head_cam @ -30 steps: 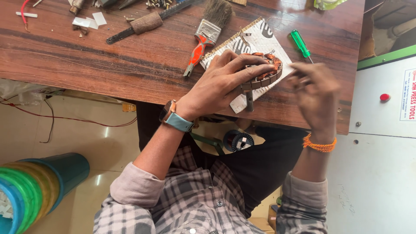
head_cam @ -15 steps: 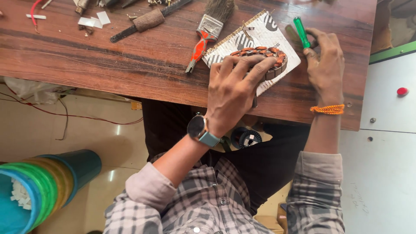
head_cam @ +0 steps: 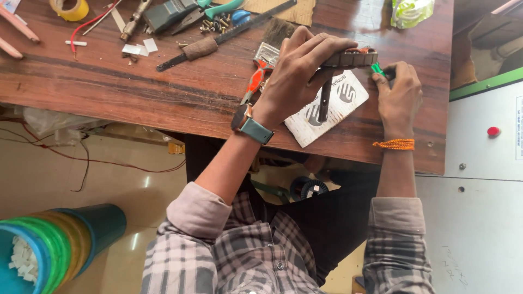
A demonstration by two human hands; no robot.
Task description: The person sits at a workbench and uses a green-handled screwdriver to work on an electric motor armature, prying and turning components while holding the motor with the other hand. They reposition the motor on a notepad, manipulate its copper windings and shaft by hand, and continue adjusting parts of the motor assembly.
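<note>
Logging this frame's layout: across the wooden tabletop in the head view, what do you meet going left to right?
Yellow tape roll → black saw blade → left hand → right hand gripping a green-handled tool → green plastic bag.

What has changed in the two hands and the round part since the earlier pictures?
The left hand has tipped the round wound part from lying flat to edge-on above the printed card. The right hand has taken up the green-handled tool and brought it against the part. The pliers and brush stayed put.

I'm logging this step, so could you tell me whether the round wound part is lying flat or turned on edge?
On edge: the left hand holds the wound part with only its side showing, above the booklet.
</note>
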